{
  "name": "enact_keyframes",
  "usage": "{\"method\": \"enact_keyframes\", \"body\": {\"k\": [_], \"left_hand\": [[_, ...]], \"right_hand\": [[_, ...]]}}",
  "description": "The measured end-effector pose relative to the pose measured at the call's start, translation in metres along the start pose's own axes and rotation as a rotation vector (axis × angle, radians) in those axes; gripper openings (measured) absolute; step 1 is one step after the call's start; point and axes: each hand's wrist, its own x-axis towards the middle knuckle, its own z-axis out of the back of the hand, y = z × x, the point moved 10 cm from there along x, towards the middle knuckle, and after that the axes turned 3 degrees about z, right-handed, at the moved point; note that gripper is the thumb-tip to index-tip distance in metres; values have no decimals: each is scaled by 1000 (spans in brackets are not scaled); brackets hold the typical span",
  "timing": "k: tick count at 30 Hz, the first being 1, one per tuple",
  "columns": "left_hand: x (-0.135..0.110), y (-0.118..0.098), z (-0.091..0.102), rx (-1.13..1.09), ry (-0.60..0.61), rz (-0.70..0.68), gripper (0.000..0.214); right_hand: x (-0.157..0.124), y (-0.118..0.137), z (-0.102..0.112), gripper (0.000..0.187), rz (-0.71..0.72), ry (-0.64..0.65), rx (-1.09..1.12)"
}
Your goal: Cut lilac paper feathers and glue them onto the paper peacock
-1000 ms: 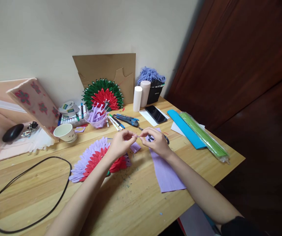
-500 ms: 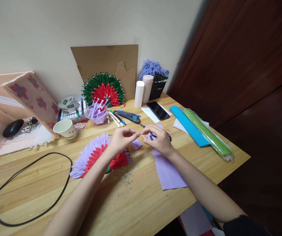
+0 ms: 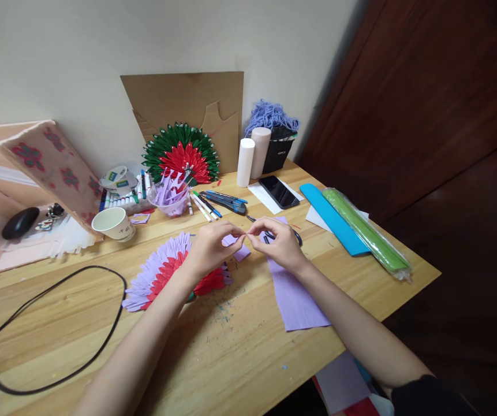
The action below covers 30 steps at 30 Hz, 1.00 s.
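My left hand [image 3: 213, 247] and my right hand [image 3: 277, 242] meet fingertip to fingertip above the table, both pinched closed. Whatever lies between their fingertips is too small to make out. Beneath my left wrist is a fan-shaped paper piece [image 3: 161, 271] with purple outer and red inner petals, partly covered by my forearm. A small purple paper piece [image 3: 243, 253] shows just behind my left fingers. Under my right hand and forearm stretches a long purple crepe paper strip [image 3: 294, 300], with scissors [image 3: 296, 237] lying on it, mostly hidden.
Behind are a utility knife [image 3: 226, 202], markers [image 3: 202, 208], a bowl of purple scraps [image 3: 170, 202] and a green-and-red fan [image 3: 183, 153] against cardboard [image 3: 183, 95]. A paper cup [image 3: 114, 224] and black cable [image 3: 118, 300] are left; a phone [image 3: 279, 192] and green roll [image 3: 365, 234] right.
The fingers of both hands have shifted slightly, their tips still pressed together. The whole view has moved a little; the things on the table lie as before.
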Motion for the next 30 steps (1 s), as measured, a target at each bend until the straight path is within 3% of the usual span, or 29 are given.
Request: {"method": "enact_keyframes", "body": {"k": [10,17,23,30], "left_hand": [[-1,2,-1,-13,-51,34,7],[0,15,19,-57,-167,160,6],[1,23,5,-178,-70,239,9],[1,24,5,-261,-91,219,25]], "right_hand": [[-2,-4,0,3,-26,1,2],[0,-13,16,2,-66,-95,37],[0,4,7,6,15,-48,17],[-2,-28,4,11,-174,-69,164]]}}
